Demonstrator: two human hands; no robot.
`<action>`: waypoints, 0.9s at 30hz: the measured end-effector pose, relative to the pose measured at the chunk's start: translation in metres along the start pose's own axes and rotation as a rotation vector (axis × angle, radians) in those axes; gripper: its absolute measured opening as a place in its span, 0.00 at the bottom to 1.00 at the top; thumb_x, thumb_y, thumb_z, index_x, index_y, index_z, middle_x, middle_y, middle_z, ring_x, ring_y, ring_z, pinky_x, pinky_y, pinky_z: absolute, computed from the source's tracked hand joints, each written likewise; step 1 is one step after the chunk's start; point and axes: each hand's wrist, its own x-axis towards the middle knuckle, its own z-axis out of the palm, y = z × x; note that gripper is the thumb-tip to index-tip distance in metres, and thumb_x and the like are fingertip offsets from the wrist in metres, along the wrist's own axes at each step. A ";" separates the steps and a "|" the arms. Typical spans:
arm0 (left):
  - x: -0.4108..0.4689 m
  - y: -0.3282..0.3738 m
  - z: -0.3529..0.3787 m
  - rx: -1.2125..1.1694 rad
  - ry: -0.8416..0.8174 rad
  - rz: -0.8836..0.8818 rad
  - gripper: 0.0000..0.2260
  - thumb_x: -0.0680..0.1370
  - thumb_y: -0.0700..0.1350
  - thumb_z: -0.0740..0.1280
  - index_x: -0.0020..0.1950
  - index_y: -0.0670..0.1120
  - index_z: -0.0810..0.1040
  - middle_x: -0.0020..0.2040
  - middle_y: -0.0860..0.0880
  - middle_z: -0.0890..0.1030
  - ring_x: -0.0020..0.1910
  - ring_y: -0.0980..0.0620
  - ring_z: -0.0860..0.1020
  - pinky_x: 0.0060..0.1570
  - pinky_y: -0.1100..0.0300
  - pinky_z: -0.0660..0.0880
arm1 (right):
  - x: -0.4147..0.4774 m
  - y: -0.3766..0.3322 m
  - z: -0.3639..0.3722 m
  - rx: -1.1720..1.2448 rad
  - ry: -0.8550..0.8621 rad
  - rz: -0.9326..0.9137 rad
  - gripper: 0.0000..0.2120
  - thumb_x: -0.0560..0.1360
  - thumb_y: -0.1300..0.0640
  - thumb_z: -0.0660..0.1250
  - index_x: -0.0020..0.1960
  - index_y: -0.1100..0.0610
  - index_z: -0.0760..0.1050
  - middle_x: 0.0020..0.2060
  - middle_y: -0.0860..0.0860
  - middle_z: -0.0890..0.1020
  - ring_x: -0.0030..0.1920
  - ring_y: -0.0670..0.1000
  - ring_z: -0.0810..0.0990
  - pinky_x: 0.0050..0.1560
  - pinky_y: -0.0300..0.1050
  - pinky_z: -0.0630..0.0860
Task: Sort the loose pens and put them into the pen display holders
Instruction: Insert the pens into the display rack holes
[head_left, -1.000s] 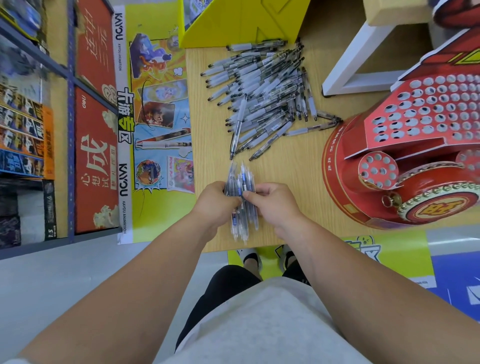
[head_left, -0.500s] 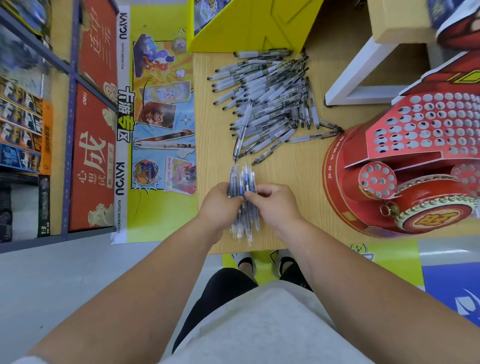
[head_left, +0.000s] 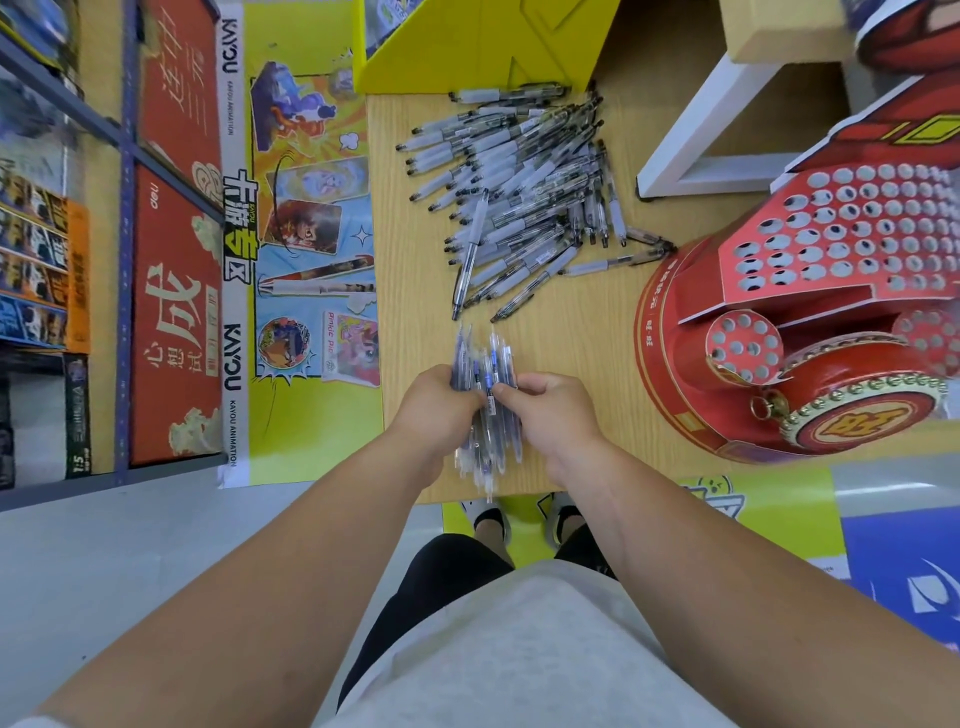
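hardly anything has shifted: left hand (head_left: 441, 402) and right hand (head_left: 545, 413) stay clamped round the pen bundle (head_left: 483, 358), likely squaring it; loose pile (head_left: 519, 197) beyond the grip, holder (head_left: 831, 249) rightward.

bare wooden table (head_left: 566, 332) between pen pile (head_left: 524, 197) and hands, red display holder (head_left: 810, 332) blocking right

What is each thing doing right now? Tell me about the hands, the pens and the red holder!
Left hand: grips the pen bundle.
Right hand: pinches the same bundle.
Pen bundle: held in both hands over the table.
Pen pile: lying loose on the table, untouched.
Red display holder: standing on the table, visible holes empty.
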 end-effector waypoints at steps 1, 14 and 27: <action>0.000 0.000 0.001 -0.013 0.000 -0.004 0.06 0.80 0.39 0.67 0.54 0.47 0.80 0.51 0.41 0.85 0.51 0.39 0.83 0.51 0.44 0.81 | 0.000 0.001 -0.001 0.012 -0.009 0.002 0.03 0.76 0.58 0.73 0.44 0.57 0.85 0.40 0.53 0.87 0.44 0.56 0.87 0.51 0.59 0.83; -0.015 -0.001 -0.005 -0.302 -0.148 0.042 0.09 0.83 0.38 0.64 0.61 0.44 0.80 0.50 0.45 0.87 0.44 0.49 0.86 0.37 0.58 0.79 | -0.017 -0.024 -0.013 0.028 -0.091 -0.055 0.01 0.75 0.59 0.75 0.44 0.54 0.85 0.40 0.50 0.88 0.42 0.49 0.87 0.45 0.45 0.82; -0.061 0.036 0.012 -0.661 -0.336 0.084 0.11 0.82 0.37 0.64 0.63 0.38 0.80 0.57 0.36 0.84 0.56 0.37 0.83 0.56 0.39 0.81 | -0.078 -0.080 -0.060 -0.049 -0.068 -0.190 0.08 0.75 0.61 0.74 0.52 0.62 0.83 0.42 0.53 0.87 0.38 0.46 0.86 0.33 0.36 0.78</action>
